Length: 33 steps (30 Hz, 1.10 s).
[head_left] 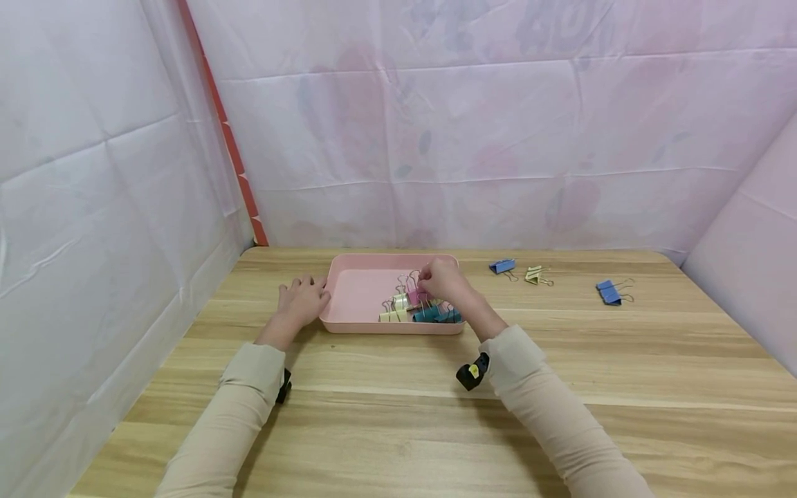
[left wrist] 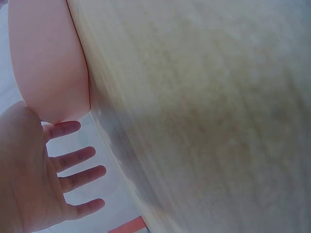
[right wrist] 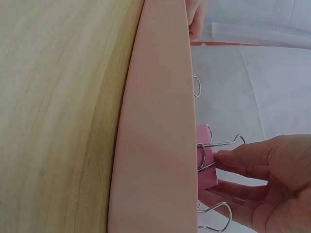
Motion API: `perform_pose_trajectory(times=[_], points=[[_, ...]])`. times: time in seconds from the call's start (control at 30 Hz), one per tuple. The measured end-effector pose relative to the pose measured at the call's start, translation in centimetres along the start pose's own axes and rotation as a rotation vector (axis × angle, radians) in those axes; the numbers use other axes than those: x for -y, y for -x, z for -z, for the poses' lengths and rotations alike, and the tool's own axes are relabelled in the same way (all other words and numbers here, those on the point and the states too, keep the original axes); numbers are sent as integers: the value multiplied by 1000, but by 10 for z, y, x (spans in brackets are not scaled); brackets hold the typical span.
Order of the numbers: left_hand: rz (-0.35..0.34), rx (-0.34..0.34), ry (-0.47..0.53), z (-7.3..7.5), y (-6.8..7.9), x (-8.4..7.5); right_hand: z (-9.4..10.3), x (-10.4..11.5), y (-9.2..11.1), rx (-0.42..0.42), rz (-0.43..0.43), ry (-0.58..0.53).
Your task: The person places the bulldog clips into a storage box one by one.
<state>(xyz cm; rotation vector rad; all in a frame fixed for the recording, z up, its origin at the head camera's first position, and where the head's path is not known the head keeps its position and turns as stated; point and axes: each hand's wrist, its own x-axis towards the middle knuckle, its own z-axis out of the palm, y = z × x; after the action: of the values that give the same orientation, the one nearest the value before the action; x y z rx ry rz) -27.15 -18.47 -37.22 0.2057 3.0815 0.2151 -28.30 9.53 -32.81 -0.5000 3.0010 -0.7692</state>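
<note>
A pink tray (head_left: pixel 358 328) sits on the table with several binder clips gathered in its right half. Among them are cream clips (head_left: pixel 394 316) and teal clips (head_left: pixel 426 315). Over the tray's right side, my right hand (head_left: pixel 445 280) pinches a pink binder clip (right wrist: pixel 207 179) between thumb and fingers; the tray wall hides the clip's lower part in the right wrist view. My left hand (head_left: pixel 303 302) touches the tray's left end. In the left wrist view its fingers (left wrist: pixel 82 178) are spread and fairly straight, with the thumb at the rim.
Right of the tray, a blue binder clip (head_left: pixel 502 265) and a yellow one (head_left: pixel 537 275) lie on the wooden table (head_left: pixel 398 429). Farther right is another blue clip (head_left: pixel 610 292). Pale cloth (head_left: pixel 473 124) hangs behind the table and along both sides.
</note>
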Motion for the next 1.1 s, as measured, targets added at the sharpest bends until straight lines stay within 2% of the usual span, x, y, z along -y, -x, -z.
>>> perform_pose_trajectory(times=[0.27,0.57,0.73,0.93,1.1], points=[[-1,-3,8,1,2,-2,0,4,1,30,0,4],[-3,-10,16,2,3,-2,7,2,7,9,45,-15],[-3,-3,12,2,4,-3,10,-1,11,62,43,-68],[-5,-7,20,3,5,-3,16,-5,13,92,50,-68],[-3,-13,22,4,4,-3,23,-6,15,110,11,-85]])
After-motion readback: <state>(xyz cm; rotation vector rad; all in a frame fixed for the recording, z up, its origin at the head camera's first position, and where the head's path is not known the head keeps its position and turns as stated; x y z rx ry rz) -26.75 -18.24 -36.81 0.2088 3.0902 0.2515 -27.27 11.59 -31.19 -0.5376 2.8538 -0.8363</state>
